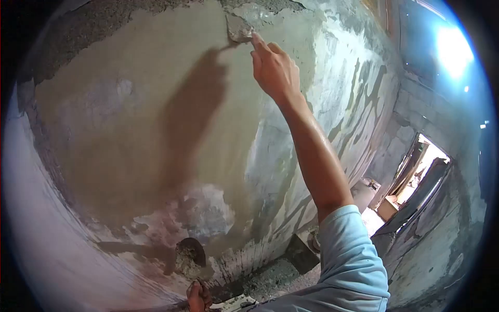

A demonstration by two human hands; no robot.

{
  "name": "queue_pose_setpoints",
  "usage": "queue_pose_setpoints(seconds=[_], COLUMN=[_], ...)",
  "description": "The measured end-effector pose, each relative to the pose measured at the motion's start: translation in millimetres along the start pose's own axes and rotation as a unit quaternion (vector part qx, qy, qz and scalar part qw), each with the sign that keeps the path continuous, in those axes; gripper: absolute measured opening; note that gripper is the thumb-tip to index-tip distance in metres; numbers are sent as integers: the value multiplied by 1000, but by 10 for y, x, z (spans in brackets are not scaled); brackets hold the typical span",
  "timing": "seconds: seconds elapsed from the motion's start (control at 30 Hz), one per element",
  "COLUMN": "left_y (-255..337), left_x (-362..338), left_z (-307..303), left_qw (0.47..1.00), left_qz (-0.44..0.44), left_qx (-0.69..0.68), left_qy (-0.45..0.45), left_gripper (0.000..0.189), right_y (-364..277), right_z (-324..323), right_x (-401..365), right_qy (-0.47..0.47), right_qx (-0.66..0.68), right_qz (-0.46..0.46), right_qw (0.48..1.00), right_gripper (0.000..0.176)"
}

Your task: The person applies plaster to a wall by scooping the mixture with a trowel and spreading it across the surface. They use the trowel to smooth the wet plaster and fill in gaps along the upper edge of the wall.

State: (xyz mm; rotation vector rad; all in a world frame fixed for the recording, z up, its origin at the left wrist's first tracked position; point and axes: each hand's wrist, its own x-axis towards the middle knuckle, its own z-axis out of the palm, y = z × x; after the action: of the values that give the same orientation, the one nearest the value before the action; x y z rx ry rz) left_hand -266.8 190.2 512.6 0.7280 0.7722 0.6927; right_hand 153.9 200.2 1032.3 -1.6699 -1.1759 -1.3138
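Observation:
High on the wall, my right hand [277,70] is closed round a putty knife [240,30]. Its mortar-smeared blade lies against the wet plaster, and its handle is mostly hidden by my fingers. Low in the view, my left hand [199,297] is a fist below a dark, rounded trowel [197,250] that carries a lump of grey mortar [187,260]. The handle itself is hidden in the fist. Smooth damp plaster [125,140] covers much of the wall, and the shadow of my right arm falls across it.
Rough bare masonry [78,39] edges the plaster at the top left. Grey rubble or mortar [273,278] lies at the wall's foot, near a dark box-like object [303,254]. A doorway [416,177] and a bright lamp [454,52] are to the right.

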Motion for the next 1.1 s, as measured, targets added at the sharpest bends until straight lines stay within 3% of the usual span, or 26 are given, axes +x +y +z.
queue_pose_setpoints(seconds=[0.03,0.07,0.1,0.13,0.17,0.2,0.23,0.33,0.37,0.4,0.6,0.67,0.77,0.8,0.93,1.0,1.1], left_y=[11,-582,-1134,-1556,-1316,-779,-203,-146,-78,-72,-44,-10,52,86,19,16,-102], left_x=[-8,509,996,1393,1114,636,133,17,-90,-127,-125,-138,-125,-111,-35,-71,-63], left_z=[70,-651,-1322,-1842,-1524,-864,-159,-95,55,43,-164,-55,66,131,135,161,78], left_qw=[999,980,876,753,872,971,999,999,1000,1000,999,1000,999,999,999,1000,999], left_qz=[-2,-61,-169,-285,-186,-94,-38,-24,-19,-14,-19,3,-13,-16,-37,-15,-10], left_qx=[39,-176,-434,-575,-433,-197,7,-20,3,2,2,7,27,39,8,14,-10], left_qy=[24,-70,-126,-144,-133,-95,-25,-42,11,9,-27,-9,22,29,-1,-15,-43], left_gripper=[35,28,23,19,22,26,32,29,30,30,29,30,28,28,27,28,35], right_y=[77,182,279,365,445,525,635,851,859,814,489,315,250,241,542,905,1017], right_z=[15,32,41,15,22,39,87,154,135,113,295,190,75,98,44,199,124], right_x=[35,91,141,171,175,198,210,156,160,155,84,-37,-196,-200,-70,54,147], right_qy=[13,24,34,26,25,24,36,57,70,83,100,73,-6,52,2,62,71], right_qx=[-13,-25,-37,-39,-41,-43,-33,-12,7,26,119,170,143,136,-27,-21,-11], right_qz=[18,36,53,65,65,62,69,106,107,109,25,40,49,-22,63,43,56], right_qw=[1000,999,997,997,997,997,996,993,992,990,988,982,989,989,998,997,996], right_gripper=[40,40,40,41,43,44,44,44,41,39,38,37,37,38,42,42,41])
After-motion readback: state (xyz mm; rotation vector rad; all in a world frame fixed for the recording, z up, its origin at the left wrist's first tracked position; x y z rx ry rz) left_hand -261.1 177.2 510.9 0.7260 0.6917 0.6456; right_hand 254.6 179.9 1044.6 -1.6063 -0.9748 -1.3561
